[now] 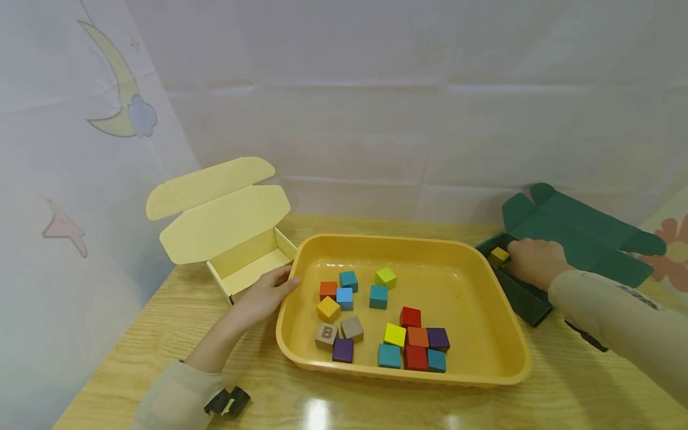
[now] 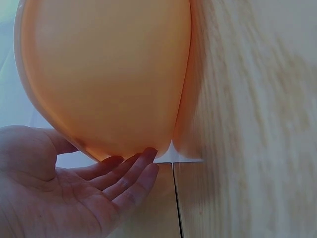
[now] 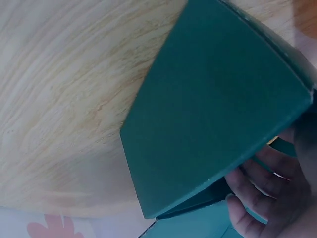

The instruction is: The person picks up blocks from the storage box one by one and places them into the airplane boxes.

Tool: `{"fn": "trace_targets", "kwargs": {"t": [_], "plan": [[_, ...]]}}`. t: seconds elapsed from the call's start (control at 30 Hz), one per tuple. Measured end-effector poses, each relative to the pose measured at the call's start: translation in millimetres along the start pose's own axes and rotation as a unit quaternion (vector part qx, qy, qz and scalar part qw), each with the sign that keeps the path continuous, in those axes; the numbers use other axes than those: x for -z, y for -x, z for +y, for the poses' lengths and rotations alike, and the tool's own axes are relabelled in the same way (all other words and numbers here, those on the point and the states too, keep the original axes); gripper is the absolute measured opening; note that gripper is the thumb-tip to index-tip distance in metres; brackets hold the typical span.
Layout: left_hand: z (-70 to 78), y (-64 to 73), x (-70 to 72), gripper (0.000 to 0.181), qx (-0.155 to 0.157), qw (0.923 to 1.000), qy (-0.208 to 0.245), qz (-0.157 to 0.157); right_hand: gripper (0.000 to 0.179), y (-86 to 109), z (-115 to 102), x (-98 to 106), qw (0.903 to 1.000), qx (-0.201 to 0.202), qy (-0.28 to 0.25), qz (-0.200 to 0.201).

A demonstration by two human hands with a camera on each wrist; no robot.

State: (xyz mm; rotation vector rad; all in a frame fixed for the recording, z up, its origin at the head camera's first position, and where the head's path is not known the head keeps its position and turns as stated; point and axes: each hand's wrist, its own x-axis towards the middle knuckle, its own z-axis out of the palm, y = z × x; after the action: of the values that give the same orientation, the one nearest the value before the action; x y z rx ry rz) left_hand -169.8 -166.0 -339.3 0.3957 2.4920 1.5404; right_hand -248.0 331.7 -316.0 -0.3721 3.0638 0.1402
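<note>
At the left end of the yellow tray (image 1: pixel 403 378), my left hand (image 1: pixel 269 292) holds the rim, its thumb lying over the edge. In the left wrist view, the fingers (image 2: pixel 126 181) rest along the outside of the wall. My right hand (image 1: pixel 537 261) reaches into the open dark green box (image 1: pixel 524 295) at the right. A yellow cube (image 1: pixel 498 255) shows in that box, right beside the hand. The box wall hides the right fingertips, and I cannot tell whether they grip a cube. Several coloured cubes lie in the tray, among them a lime cube (image 1: pixel 385 277) and a purple cube (image 1: pixel 343 350).
An open pale yellow box (image 1: pixel 249 263) stands left of the tray, its lid raised behind it. The green box's lid (image 1: pixel 580 227) spreads back to the right. Behind the wooden table (image 1: pixel 269 394) hangs a pale cloth (image 1: pixel 355 119).
</note>
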Motion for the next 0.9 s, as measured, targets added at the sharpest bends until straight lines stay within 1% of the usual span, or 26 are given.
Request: {"fn": "trace_targets", "kwargs": {"t": [0.27, 0.4, 0.5, 0.6, 0.77, 0.83, 0.9], "plan": [[-1.0, -0.3, 0.4, 0.045, -0.003, 1.0000, 0.007, -0.002, 0.035, 1.2, 2, 8, 0.9988, -0.011, -0.017, -0.045], [-1.8, -0.6, 0.1, 0.045, -0.002, 1.0000, 0.004, -0.001, 0.037, 2.4, -1, 16, 0.9981, -0.018, -0.032, -0.049], [-2.7, -1.4, 0.1, 0.045, -0.003, 1.0000, -0.002, 0.000, 0.041, 5.4, -6, 24, 0.9978, -0.027, -0.044, -0.042], [-3.4, -2.4, 0.0, 0.045, 0.002, 1.0000, -0.003, 0.004, 0.039, 9.3, -13, 31, 0.9974, -0.028, -0.059, -0.028], [-3.6, -1.9, 0.2, 0.045, 0.003, 1.0000, -0.002, 0.004, 0.026, 15.2, -31, 44, 0.9968, 0.004, -0.080, 0.005], [-3.8, -1.2, 0.4, 0.045, -0.002, 1.0000, 0.001, 0.001, 0.026, 16.6, -40, 50, 0.9958, 0.017, -0.089, 0.015], [-4.2, -0.7, 0.7, 0.045, -0.007, 1.0000, 0.003, -0.001, 0.031, 17.0, -51, 56, 0.9942, 0.026, -0.102, 0.019]]}}
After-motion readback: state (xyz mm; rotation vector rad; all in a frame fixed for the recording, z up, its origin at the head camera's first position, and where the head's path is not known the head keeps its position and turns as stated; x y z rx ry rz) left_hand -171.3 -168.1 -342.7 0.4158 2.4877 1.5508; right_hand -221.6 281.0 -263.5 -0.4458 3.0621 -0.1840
